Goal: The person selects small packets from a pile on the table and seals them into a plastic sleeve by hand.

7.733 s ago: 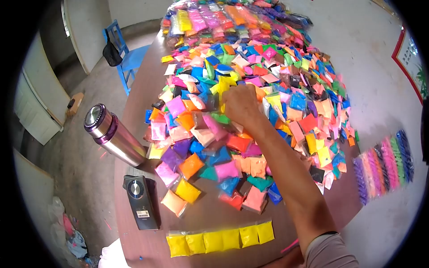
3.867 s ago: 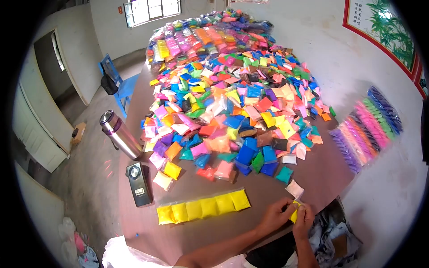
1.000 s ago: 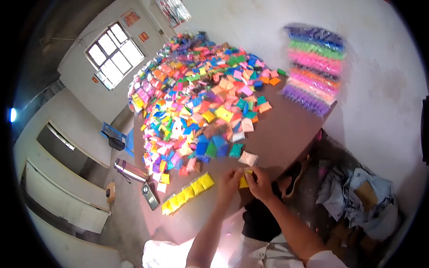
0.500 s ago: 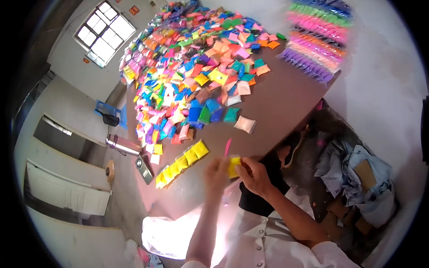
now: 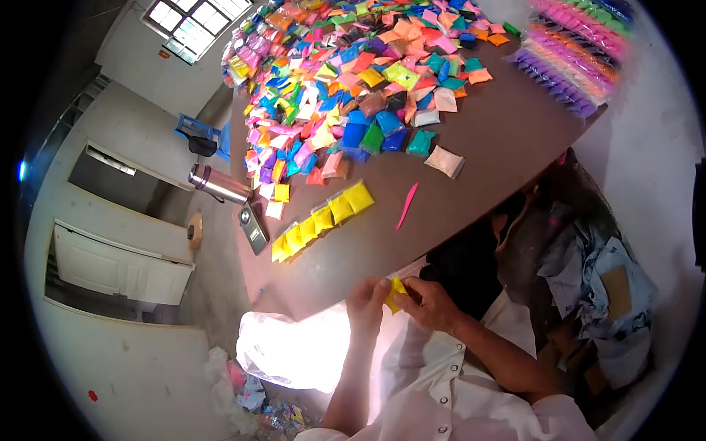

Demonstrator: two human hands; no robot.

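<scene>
Yellow packet (image 5: 396, 295), partly hidden: left hand (image 5: 366, 302) and right hand (image 5: 434, 304) hold it, grip narrow.

The bare, curled left hand (image 5: 366, 303) faces the bare right hand (image 5: 434, 305) just beside it, both pinching; bare forearms (image 5: 507, 360) slope back from them.

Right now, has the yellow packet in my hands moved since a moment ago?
Yes, toward you: the yellow packet, earlier over the table, now shows past the table's edge.
</scene>
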